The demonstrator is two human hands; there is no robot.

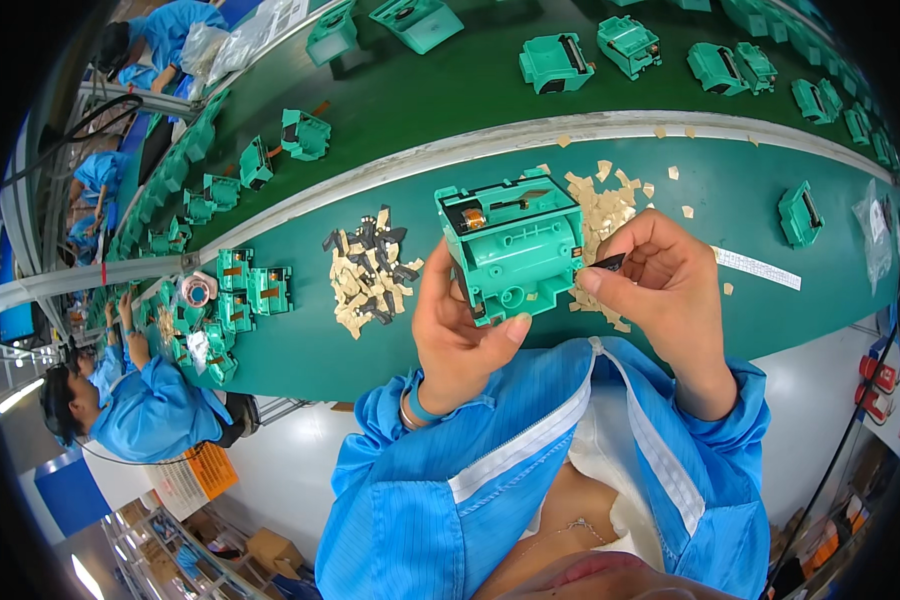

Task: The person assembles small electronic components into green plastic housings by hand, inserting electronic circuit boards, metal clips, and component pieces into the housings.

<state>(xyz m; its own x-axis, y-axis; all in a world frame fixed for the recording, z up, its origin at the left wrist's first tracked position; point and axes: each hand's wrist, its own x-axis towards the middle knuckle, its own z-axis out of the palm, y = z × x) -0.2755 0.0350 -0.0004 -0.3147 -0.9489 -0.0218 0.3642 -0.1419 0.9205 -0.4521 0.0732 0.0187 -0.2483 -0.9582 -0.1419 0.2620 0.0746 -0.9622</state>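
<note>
A green plastic housing [515, 258] with black strips along its top edges is held up over the bench, tilted so its inside shows. My left hand [462, 335] wraps around its left side and lower edge, thumb at the bottom corner. Close to the housing's right side, my right hand [660, 285] pinches a small black piece [608, 263] between thumb and fingers. Behind that hand spreads a heap of cream paper bits [600, 212]. Left of the housing lies a pile of mixed cream and black pieces [367, 270].
Several green housings [235, 300] stand at the left beside a tape roll [198, 289]. Others sit on the dark green belt [420, 110] beyond a pale rail [370, 163]. At right are one housing [801, 215], a white strip [760, 268] and a plastic bag [873, 235]. A co-worker [150, 400] sits at left.
</note>
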